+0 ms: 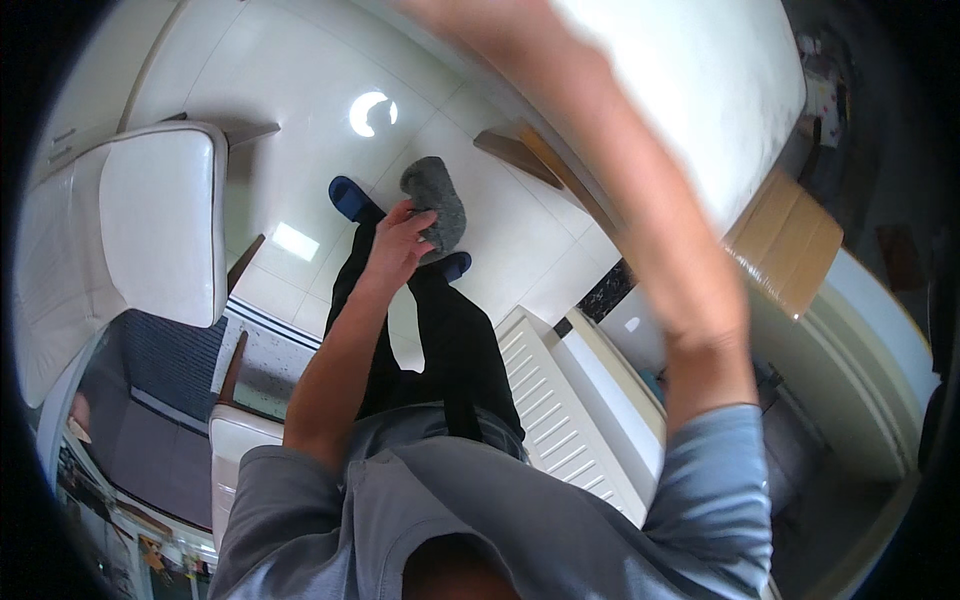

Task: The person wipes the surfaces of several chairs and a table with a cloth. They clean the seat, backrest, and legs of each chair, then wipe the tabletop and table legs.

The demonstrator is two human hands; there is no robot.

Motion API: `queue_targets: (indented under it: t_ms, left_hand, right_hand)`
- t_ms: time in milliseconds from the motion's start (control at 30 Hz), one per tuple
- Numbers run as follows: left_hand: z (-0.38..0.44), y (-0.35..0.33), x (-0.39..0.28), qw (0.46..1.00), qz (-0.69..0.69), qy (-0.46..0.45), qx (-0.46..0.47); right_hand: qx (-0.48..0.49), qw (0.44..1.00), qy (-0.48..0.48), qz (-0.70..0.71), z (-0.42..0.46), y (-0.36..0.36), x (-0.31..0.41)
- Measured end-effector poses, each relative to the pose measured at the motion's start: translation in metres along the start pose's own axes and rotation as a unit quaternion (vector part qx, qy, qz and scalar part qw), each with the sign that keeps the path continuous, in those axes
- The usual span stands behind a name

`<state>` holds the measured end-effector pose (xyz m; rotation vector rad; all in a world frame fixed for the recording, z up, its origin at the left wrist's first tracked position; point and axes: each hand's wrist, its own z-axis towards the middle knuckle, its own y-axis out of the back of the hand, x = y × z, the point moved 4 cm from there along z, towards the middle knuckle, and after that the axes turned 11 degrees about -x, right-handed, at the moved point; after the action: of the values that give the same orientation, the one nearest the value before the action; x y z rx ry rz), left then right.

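Observation:
My left hand (401,240) grips the near-left edge of a grey, fluffy cloth or pad (441,202), holding it above the tiled floor between two dark blue slippers (349,196). My right arm reaches up across the view, beside and partly over a large white surface (697,82). At the top edge, my right hand (480,19) is blurred and partly cut off, so its fingers and anything in them are hidden.
White padded chairs with brown legs (161,225) stand at the left. A wooden leg or support (517,157) is under the white surface. On the right are a brown cardboard box (787,244) and a slatted white panel (559,412).

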<state>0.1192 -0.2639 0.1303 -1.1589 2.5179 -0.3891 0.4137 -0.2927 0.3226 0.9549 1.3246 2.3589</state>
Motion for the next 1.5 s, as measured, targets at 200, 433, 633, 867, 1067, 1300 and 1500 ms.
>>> queue_targets:
  t_ms: [200,433,633,867,1067,1300,1500]
  left_hand:
    - [-0.042,-0.01,0.037,0.995,-0.002,0.001,0.101]
    - [-0.061,-0.043,0.114,0.982,0.126,0.038,0.138]
    - [-0.022,-0.09,0.092,0.857,0.436,-0.154,0.228]
    - [0.085,-0.067,0.042,0.822,0.518,-0.144,0.186]
    - [0.167,-0.084,0.01,0.786,0.543,-0.213,0.206]
    - [0.259,-0.134,0.014,0.711,0.561,-0.334,0.261]
    - [0.315,-0.137,0.043,0.663,0.576,-0.36,0.315]
  right_hand:
    - [-0.052,0.9,-0.369,0.228,-0.308,-0.014,0.105]
    - [-0.039,0.763,-0.569,0.305,-0.431,0.012,0.099]
    - [-0.338,0.65,-0.636,0.242,-0.473,0.032,0.049]
    - [-0.692,0.523,-0.402,0.296,-0.428,0.018,0.017]
    - [-0.605,0.693,-0.388,-0.061,-0.429,-0.029,-0.021]
    - [-0.641,0.66,-0.359,-0.157,-0.467,-0.131,-0.082]
    - [-0.625,0.67,-0.398,-0.058,-0.547,-0.275,-0.181]
